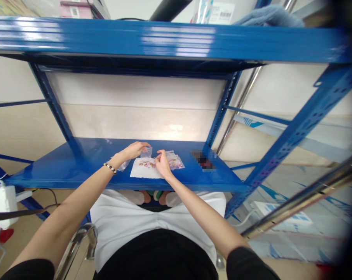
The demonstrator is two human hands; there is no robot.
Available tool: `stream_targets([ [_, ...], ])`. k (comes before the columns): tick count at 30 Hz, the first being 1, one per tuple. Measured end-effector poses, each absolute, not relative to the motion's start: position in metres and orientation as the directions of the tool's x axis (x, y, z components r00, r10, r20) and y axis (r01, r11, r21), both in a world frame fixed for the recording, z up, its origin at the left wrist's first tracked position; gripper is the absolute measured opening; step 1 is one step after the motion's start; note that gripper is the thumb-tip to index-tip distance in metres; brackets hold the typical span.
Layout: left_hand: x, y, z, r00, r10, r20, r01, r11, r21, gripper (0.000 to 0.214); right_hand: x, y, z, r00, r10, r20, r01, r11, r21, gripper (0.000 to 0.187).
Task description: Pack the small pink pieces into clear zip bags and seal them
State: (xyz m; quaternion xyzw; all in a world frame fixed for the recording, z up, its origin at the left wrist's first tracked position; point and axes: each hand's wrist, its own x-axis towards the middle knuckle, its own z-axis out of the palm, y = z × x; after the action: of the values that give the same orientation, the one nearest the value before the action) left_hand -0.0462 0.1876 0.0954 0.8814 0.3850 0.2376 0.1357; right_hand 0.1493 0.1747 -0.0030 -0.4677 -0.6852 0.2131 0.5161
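Observation:
On the blue metal shelf (62, 165) lies a white sheet (143, 171) with several small pink and red pieces (147, 164) scattered on it. My left hand (134, 149) is curled, pinching a small clear plastic bag (147, 152) at the sheet's far edge. A beaded bracelet (110, 168) sits on that wrist. My right hand (163, 163) is closed in a pinch over the sheet's right side; what its fingertips hold is too small to make out. More small clear bags with pink contents (176, 160) lie just right of it.
A blurred dark object (203, 159) lies on the shelf near the right upright (222, 111). An upper blue shelf (164, 39) hangs overhead. A white adapter with cable (5, 200) hangs at the left. A chrome chair frame (75, 245) is near my lap.

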Motion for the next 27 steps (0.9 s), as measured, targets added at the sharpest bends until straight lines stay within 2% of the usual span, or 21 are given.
stream_targets([
  [6,-0.044,0.197,0.092,0.585,0.734,0.346,0.555,-0.673,0.489,0.044,0.151,0.177,-0.006,0.024,0.864,0.503,0.419,0.448,-0.790,0.037],
  [16,-0.049,0.208,0.088,0.474,0.760,0.445,0.423,-0.640,0.642,0.038,0.153,0.174,-0.002,0.085,0.848,0.524,0.412,0.449,-0.793,0.042],
  [19,-0.049,0.204,0.090,0.346,0.803,0.485,0.342,-0.590,0.732,0.036,0.154,0.174,-0.003,0.108,0.843,0.527,0.414,0.444,-0.795,0.047],
  [22,-0.050,0.193,0.089,0.128,0.867,0.481,0.203,-0.497,0.843,0.040,0.155,0.175,-0.005,0.108,0.841,0.530,0.420,0.445,-0.791,0.049],
  [27,-0.070,0.164,0.073,-0.185,0.931,0.316,-0.069,-0.333,0.940,0.042,0.155,0.181,-0.009,0.095,0.829,0.551,0.435,0.463,-0.772,0.046],
])
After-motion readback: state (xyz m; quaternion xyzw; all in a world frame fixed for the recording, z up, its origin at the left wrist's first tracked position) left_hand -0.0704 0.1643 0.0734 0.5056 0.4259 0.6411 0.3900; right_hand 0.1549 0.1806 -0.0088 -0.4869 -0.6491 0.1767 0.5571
